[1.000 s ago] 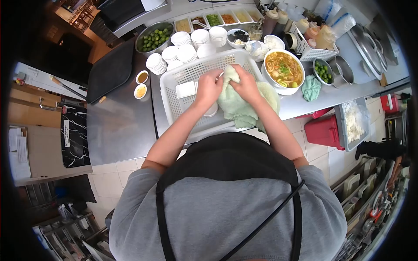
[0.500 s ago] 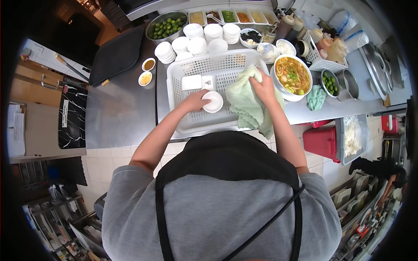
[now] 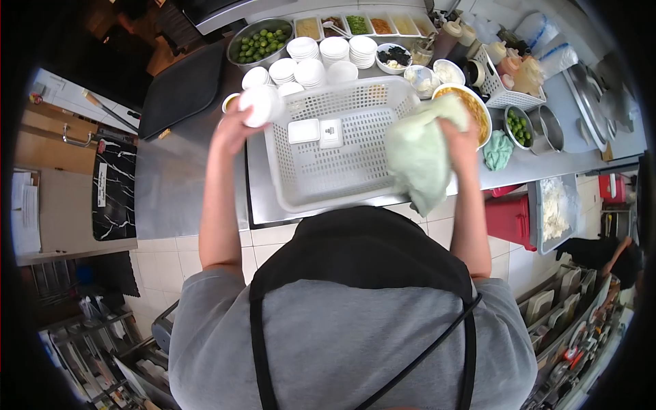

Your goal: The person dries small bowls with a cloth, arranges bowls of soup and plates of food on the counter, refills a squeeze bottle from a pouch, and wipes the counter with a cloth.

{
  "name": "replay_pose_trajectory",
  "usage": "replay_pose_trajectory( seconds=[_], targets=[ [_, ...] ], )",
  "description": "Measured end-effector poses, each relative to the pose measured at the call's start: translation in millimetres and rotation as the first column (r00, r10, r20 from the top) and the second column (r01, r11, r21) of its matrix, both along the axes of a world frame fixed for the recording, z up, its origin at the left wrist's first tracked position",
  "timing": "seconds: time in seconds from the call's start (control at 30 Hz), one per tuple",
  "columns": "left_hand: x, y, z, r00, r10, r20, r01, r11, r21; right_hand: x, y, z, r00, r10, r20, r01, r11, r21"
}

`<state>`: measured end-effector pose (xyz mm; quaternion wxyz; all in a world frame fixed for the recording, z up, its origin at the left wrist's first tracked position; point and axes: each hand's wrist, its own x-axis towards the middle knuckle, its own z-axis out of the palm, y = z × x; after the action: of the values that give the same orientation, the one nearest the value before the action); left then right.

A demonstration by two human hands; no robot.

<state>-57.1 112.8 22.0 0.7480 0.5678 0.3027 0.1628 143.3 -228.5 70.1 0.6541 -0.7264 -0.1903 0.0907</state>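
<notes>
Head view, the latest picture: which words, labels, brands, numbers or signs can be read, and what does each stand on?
No text can be read.
White strip on the black marbled panel: too small to read.
Dark mark on the white square item in the basket: too blurred to read.
Paper sheets at the left edge: too small to read.

Black tray [image 3: 181,92] flat, left. Squeeze bottles [image 3: 529,78] in white crate [image 3: 514,102], right. Teal cloth [image 3: 498,150] crumpled near crate. Lower-right rack [image 3: 543,280] probably holds boards; distorted there.
</notes>
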Motion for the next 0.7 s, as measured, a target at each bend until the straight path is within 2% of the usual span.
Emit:
replay_pose_trajectory(
  seconds=[0.03,0.07,0.1,0.13,0.17,0.33,0.4,0.43,0.47,0.5,0.53,0.6,0.63,0.67,0.7],
  targets=[
    [-5,10,7,0.998,0.049,-0.030,-0.047,0.997,0.060,-1,-6,26,0.999,-0.050,0.015,0.049,0.998,0.041],
    [-9,26,-1,0.990,0.106,-0.096,-0.098,0.992,0.080,10,-15,35,0.989,-0.149,0.012,0.144,0.972,0.187],
    [-14,42,-15,0.983,0.112,-0.145,-0.105,0.993,0.056,11,-20,65,0.996,-0.077,0.033,0.063,0.950,0.307],
    [-16,56,-34,0.974,0.114,-0.194,-0.110,0.993,0.034,14,-21,88,0.993,-0.079,0.089,0.029,0.886,0.463],
    [-17,65,-53,0.968,0.104,-0.231,-0.107,0.994,-0.001,19,-21,108,0.988,-0.069,0.141,-0.020,0.837,0.547],
    [-2,62,-113,0.924,0.105,-0.368,-0.135,0.989,-0.057,34,15,175,0.956,-0.055,0.289,-0.162,0.723,0.672],
    [0,69,-123,0.951,0.014,-0.310,-0.025,0.999,-0.034,36,36,187,0.949,-0.058,0.309,-0.174,0.723,0.669],
    [0,66,-114,0.934,0.003,-0.358,0.014,0.999,0.045,35,46,189,0.947,-0.068,0.315,-0.166,0.734,0.658],
    [1,63,-112,0.920,0.113,-0.375,-0.054,0.985,0.164,32,56,187,0.945,-0.082,0.316,-0.148,0.754,0.640],
    [-2,58,-96,0.845,0.175,-0.505,-0.023,0.956,0.293,29,65,181,0.944,-0.098,0.315,-0.125,0.779,0.615],
    [-5,62,-99,0.833,0.283,-0.476,-0.070,0.906,0.417,24,74,171,0.938,-0.124,0.323,-0.087,0.819,0.568],
    [-16,71,-100,0.877,0.290,-0.384,-0.082,0.877,0.474,5,90,123,0.901,-0.170,0.398,0.008,0.926,0.378],
    [-18,59,-88,0.874,0.348,-0.340,-0.118,0.829,0.547,-6,101,80,0.736,-0.299,0.608,0.095,0.934,0.344],
    [-23,62,-96,0.880,0.335,-0.336,-0.107,0.830,0.548,-8,96,49,0.822,0.191,0.537,-0.119,0.979,-0.165],
    [-27,70,-110,0.896,0.351,-0.271,-0.099,0.754,0.649,-19,91,21,0.784,0.412,0.464,-0.159,0.857,-0.491]
  ],
)
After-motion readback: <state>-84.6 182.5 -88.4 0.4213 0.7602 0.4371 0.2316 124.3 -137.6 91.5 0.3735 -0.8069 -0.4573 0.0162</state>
